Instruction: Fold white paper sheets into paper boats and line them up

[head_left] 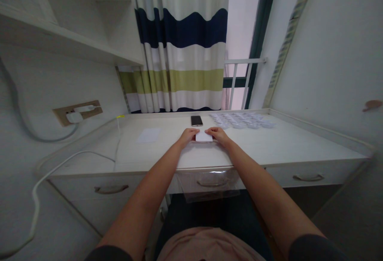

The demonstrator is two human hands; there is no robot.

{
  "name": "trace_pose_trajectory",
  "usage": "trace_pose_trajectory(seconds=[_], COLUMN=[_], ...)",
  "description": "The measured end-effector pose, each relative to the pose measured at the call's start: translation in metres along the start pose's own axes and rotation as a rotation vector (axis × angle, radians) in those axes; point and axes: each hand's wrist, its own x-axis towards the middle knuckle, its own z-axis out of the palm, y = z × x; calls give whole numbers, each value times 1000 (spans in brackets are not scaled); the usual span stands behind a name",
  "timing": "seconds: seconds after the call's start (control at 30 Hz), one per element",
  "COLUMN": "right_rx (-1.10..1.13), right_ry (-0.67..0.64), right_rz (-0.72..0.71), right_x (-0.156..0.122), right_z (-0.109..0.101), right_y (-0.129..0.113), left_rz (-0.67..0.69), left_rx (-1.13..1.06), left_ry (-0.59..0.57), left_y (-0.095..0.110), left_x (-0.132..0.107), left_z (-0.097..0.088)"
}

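Note:
Between my two hands is a small white rectangle of paper (204, 136), flat and a little above or on the desk; I cannot tell which. My left hand (188, 136) grips its left edge, thumb on top. The right edge is pinched the same way by my right hand (219, 135). Whether the paper is folded or several layers thick is too small to make out. Just beyond it lies a dark phone (196, 120). To the left rests a flat white sheet (149, 135).
Several rows of small white, plastic-looking packets (242, 120) lie at the back right of the white desk (299, 141). Clear plastic (209, 189) hangs over the middle drawer. A white cable (68, 159) runs across the desk's left side. Behind is a striped curtain (185, 53).

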Motion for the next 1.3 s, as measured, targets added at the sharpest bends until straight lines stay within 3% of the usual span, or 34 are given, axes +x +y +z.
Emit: trace_pose_trajectory(seconds=[0.23,0.37,0.47,0.6,0.83,1.17,1.3], right_rx=[-76,-20,-13,-18,92,135,103], right_ry=[0,17,26,31,8,35,114], right_rz=[-57,-34,-46,-62,61,38,-28], right_x=[4,5,5,4,3,3,6], right_z=[-4,-3,-3,-3,-1,-1,-5], right_y=[4,4,3,2,0,1,4], left_rz=[81,184,177,133,229,219,83], left_rx=[135,196,172,121,221,181,195], left_ry=[5,142,177,124,234,232,101], left_y=[-5,-3,-3,-2,1,-1,-3], left_x=[4,5,6,5,4,6,4], left_z=[-2,-6,-6,-5,-8,-9,-7])
